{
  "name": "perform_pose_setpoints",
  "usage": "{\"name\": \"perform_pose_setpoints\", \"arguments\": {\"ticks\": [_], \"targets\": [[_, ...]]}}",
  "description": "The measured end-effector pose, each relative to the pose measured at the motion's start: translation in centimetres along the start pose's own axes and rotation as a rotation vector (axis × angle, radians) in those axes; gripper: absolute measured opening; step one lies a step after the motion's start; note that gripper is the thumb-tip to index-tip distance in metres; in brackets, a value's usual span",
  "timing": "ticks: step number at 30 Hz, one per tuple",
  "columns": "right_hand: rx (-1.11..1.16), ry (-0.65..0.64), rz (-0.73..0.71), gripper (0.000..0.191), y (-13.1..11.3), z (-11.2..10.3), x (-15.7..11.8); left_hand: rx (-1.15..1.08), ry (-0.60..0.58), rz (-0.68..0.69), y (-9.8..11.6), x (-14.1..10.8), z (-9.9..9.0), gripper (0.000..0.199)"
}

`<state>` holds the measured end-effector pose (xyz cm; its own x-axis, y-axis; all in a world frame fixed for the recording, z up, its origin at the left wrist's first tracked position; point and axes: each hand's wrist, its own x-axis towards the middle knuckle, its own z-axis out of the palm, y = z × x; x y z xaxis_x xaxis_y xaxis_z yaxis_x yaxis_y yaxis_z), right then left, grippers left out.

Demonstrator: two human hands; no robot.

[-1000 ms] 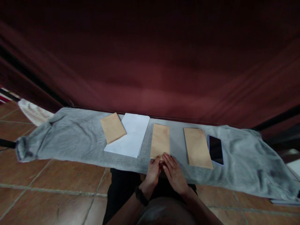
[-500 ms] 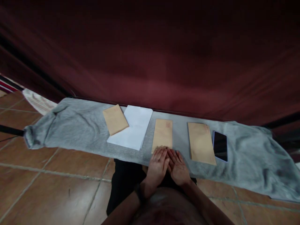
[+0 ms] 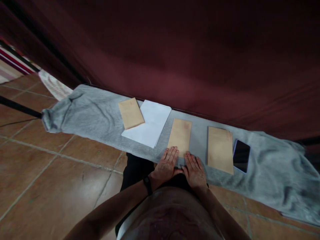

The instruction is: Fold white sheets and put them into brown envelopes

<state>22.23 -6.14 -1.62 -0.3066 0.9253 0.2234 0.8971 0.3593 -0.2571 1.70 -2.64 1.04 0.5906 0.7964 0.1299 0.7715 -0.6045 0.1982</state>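
A brown envelope (image 3: 180, 135) lies flat on the grey cloth in front of me. My left hand (image 3: 167, 164) rests palm down with its fingertips on the envelope's lower left corner. At the lower right corner, my right hand (image 3: 195, 169) lies palm down, its fingertips at the envelope's edge. Both hands are flat and grip nothing; their thumbs point toward each other. To the right sits a stack of brown envelopes (image 3: 220, 150). On the left, another brown envelope stack (image 3: 131, 113) overlaps white paper sheets (image 3: 151, 125).
A dark-screened phone (image 3: 241, 156) lies beside the right envelopes. The grey cloth (image 3: 92, 113) covers a long, narrow surface, wrinkled at both ends. Behind it hangs a dark red curtain (image 3: 175, 60). Below is a tiled floor (image 3: 50, 180).
My hands have moved apart, from nearly touching and partly turned up to palm down at the envelope's lower corners. The view has shifted and tilted.
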Motion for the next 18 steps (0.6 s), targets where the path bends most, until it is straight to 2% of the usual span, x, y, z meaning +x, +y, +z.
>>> {"name": "perform_pose_setpoints", "arguments": {"ticks": [6,10,15,18], "targets": [[0.013,0.020,0.023,0.062,0.1,-0.2,-0.6,0.012,-0.026,-0.008,-0.7,-0.4,0.3,0.091],[0.061,0.035,0.013,0.064,-1.1,-0.3,-0.1,0.002,-0.012,0.006,-0.6,-0.4,0.6,0.091],[0.124,-0.057,-0.108,0.059,-2.9,0.3,0.6,0.059,-0.019,0.033,-0.6,-0.4,0.7,0.068],[0.123,-0.070,-0.107,0.059,-3.2,0.5,0.7,0.084,-0.032,0.043,-0.6,-0.4,0.7,0.070]]}}
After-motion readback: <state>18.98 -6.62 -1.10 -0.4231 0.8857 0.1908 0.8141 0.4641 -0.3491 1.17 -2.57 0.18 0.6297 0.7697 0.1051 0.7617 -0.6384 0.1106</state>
